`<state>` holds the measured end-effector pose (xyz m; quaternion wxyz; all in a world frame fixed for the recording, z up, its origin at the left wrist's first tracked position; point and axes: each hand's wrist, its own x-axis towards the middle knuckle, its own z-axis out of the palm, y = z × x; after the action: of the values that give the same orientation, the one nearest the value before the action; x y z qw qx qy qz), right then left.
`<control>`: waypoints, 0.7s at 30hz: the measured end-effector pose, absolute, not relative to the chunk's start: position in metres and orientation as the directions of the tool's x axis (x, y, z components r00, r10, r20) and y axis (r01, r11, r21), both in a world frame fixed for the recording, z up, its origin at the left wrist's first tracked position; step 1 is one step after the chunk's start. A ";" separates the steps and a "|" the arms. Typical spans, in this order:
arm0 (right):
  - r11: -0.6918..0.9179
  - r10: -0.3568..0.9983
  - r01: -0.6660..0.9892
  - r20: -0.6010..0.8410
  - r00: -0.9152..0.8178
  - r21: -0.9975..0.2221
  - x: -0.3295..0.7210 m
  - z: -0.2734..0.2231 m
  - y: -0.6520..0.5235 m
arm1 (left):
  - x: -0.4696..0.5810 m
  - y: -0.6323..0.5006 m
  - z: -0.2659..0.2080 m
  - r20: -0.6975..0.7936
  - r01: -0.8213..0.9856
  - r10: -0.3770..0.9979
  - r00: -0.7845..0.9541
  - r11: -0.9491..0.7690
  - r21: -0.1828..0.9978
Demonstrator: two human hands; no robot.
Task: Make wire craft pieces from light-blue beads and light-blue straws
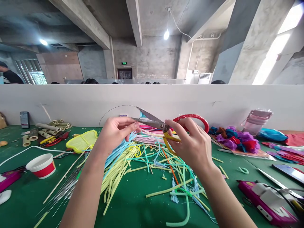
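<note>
My right hand [193,144] grips a pair of scissors [155,123] with one red and one yellow handle loop. The blades stand apart and point left, above the pile of strips. My left hand [120,129] is closed in a pinch just beside the lower blade, its fingertips near the metal. A thin dark wire [114,108] arcs above the left hand toward the upper blade's tip; its end in the fingers is hidden. Below both hands lie pale yellow strips [115,180], light blue strips [120,151] and mint-green strips [184,177].
Thin metal wires [63,186], a paper cup [41,166] and a yellow-green tray [83,141] are at left. Bamboo pieces [51,128] lie behind. Right are purple and red flowers [237,139], a pink bottle [257,122] and a power strip [266,202]. A white partition [152,95] borders the table.
</note>
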<state>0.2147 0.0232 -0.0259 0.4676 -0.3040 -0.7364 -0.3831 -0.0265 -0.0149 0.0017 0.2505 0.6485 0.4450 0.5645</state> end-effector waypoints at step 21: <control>0.481 0.111 0.831 0.920 -0.375 0.281 0.220 -0.020 0.021 | -0.021 -0.016 0.001 0.433 0.404 0.897 0.090 -0.431 0.807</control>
<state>0.2195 0.0212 -0.0205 0.4562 -0.3228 -0.7296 -0.3943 -0.0212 -0.0162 0.0008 0.2543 0.6932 0.4690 0.4847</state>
